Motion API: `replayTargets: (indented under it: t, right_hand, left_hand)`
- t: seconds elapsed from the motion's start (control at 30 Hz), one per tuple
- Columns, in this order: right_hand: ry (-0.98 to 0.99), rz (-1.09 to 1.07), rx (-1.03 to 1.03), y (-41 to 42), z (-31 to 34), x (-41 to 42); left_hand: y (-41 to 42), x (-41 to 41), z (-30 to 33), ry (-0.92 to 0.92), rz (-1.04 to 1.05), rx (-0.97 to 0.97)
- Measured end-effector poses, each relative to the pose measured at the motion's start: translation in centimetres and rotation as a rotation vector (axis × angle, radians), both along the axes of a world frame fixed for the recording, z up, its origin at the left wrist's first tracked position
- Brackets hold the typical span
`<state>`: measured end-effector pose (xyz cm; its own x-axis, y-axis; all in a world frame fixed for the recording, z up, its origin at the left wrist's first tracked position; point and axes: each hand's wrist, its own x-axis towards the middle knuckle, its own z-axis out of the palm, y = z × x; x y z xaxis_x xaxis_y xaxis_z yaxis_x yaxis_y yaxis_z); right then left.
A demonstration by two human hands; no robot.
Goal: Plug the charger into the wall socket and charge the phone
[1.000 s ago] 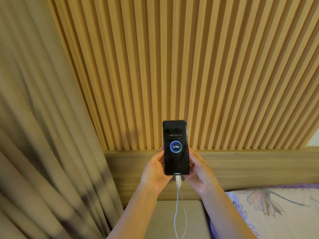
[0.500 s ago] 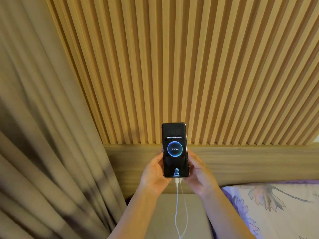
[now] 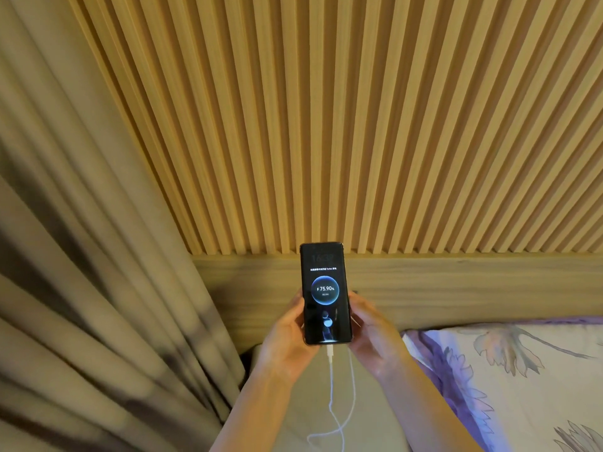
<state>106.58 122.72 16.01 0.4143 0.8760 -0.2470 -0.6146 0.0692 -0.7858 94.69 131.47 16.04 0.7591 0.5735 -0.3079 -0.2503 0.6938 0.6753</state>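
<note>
A black phone (image 3: 324, 293) stands upright in front of me, held between both hands. Its lit screen shows a blue charging ring with 75.90%. My left hand (image 3: 287, 340) grips its left edge and my right hand (image 3: 370, 334) grips its right edge. A white charging cable (image 3: 332, 386) is plugged into the phone's bottom and hangs down in a loop between my forearms. The charger and the wall socket are hidden from view.
A slatted wooden wall panel (image 3: 326, 125) rises behind a wooden headboard ledge (image 3: 456, 285). Beige curtains (image 3: 81, 256) hang at the left. A flowered pillow (image 3: 505, 380) lies at the right. A beige cushioned surface (image 3: 293, 425) sits below my hands.
The phone and both hands have sunk slightly in the view and look nearer. The screen's reading went from 75% to 75.90% and a charging animation appeared at its bottom.
</note>
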Motion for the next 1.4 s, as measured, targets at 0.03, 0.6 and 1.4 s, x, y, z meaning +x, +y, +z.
replayTargets:
  t: [0.03, 0.6, 1.4]
  right_hand:
    - [0.001, 0.007, -0.011, 0.1, -0.5, -0.2]
    - [0.098, -0.041, -0.518, 2.4, -15.2, -4.1]
    - [0.043, 0.045, -0.96, 5.2, -37.9, -4.6]
  left_hand:
    - [0.1, -0.1, -0.7, 0.008, -0.002, -0.009]
    - [1.6, -4.4, -15.9, 0.321, 0.082, -0.152]
    - [4.7, -4.2, -39.6, 0.951, -0.07, -0.081]
